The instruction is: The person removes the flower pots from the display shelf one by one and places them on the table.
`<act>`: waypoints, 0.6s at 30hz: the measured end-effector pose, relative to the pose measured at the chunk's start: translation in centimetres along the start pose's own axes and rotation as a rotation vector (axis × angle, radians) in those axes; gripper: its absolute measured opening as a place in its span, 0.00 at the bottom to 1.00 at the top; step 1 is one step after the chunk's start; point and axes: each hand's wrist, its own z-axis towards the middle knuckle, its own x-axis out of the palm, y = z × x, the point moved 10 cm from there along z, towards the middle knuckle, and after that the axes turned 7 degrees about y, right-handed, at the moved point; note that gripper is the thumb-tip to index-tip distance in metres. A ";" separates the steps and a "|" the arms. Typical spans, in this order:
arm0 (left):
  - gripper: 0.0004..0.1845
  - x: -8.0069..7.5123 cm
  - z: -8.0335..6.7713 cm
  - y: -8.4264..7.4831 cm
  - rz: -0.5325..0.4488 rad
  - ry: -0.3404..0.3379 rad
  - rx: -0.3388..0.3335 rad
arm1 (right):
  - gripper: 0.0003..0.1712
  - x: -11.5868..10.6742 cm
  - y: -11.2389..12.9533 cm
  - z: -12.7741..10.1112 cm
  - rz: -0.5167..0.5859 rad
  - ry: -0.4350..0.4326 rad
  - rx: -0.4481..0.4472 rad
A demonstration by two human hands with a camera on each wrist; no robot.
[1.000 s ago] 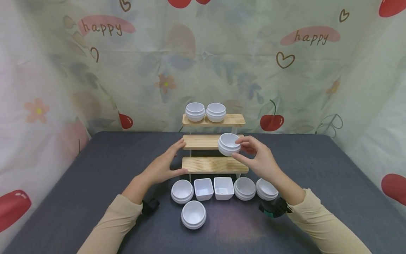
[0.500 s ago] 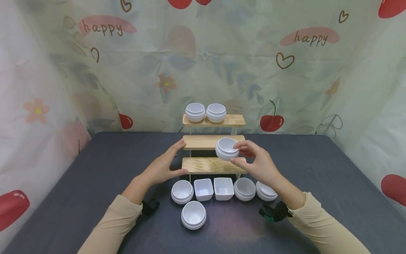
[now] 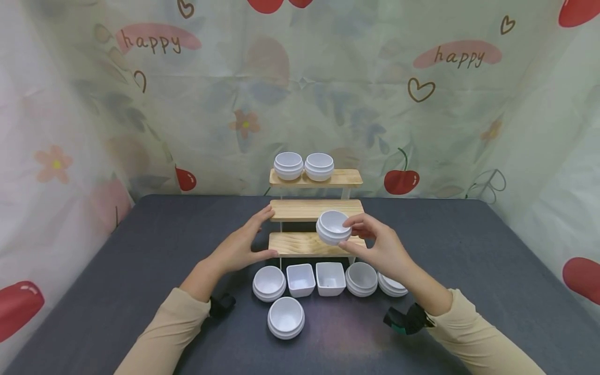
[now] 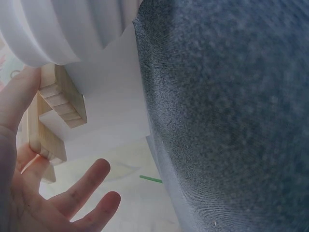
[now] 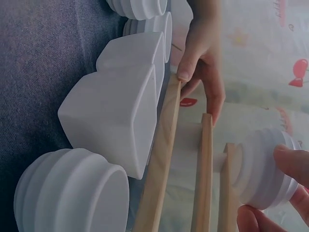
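My right hand (image 3: 382, 245) pinches a white round ribbed bowl (image 3: 330, 235) between thumb and fingers at its right side. In the head view the bowl overlaps the bottom board (image 3: 300, 245) and the front of the middle board (image 3: 300, 210) of a three-tier wooden display stand. It looks held in the air, slightly tilted. My left hand (image 3: 241, 245) steadies the stand's left side. Its thumb (image 4: 21, 96) touches the end of the bottom board and a finger meets the middle board; two other fingers stretch out free.
Two round bowls (image 3: 288, 165) sit on the top board (image 3: 344, 178). In front of the stand, a row holds two square bowls (image 3: 330, 285) and round bowls (image 3: 361, 285). One more round bowl (image 3: 286, 324) stands nearer on the dark cloth (image 3: 225, 344). Patterned curtains surround the table.
My right hand has lowered the bowl and brought it slightly left, from before the middle board to over the bottom one. The left hand has stayed put.
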 end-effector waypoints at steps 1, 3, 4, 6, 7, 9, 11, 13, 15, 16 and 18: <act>0.49 0.0 0.0 0.0 0.000 -0.001 0.000 | 0.20 0.0 0.0 0.0 -0.002 0.001 -0.002; 0.49 0.0 0.0 0.0 0.001 -0.002 0.000 | 0.19 0.1 0.1 -0.1 -0.003 0.003 -0.006; 0.49 0.0 0.0 0.0 0.001 -0.002 0.001 | 0.19 0.2 0.1 -0.1 -0.004 0.003 -0.007; 0.49 0.0 0.0 0.0 0.000 -0.003 0.003 | 0.19 0.3 0.1 -0.2 -0.008 0.006 -0.014; 0.49 0.0 0.0 0.0 0.001 -0.002 0.005 | 0.19 0.3 0.1 -0.2 -0.009 0.007 -0.017; 0.49 0.0 0.0 0.0 0.002 -0.002 0.006 | 0.19 0.5 0.1 -0.3 -0.013 0.008 -0.025; 0.49 0.0 0.0 -0.1 0.004 -0.003 0.008 | 0.18 0.6 0.2 -0.4 -0.016 0.011 -0.036; 0.49 0.0 0.0 0.0 0.005 -0.003 0.008 | 0.18 0.7 0.3 -0.5 -0.013 0.014 -0.040; 0.49 0.0 0.0 0.0 0.004 -0.004 0.006 | 0.18 0.8 0.3 -0.6 -0.005 0.021 -0.041; 0.49 0.0 0.0 0.0 0.004 -0.004 0.006 | 0.18 0.8 0.4 -0.7 0.001 0.024 -0.040; 0.49 0.0 0.0 0.0 0.004 -0.004 0.003 | 0.18 0.9 0.5 -0.7 0.004 0.029 -0.041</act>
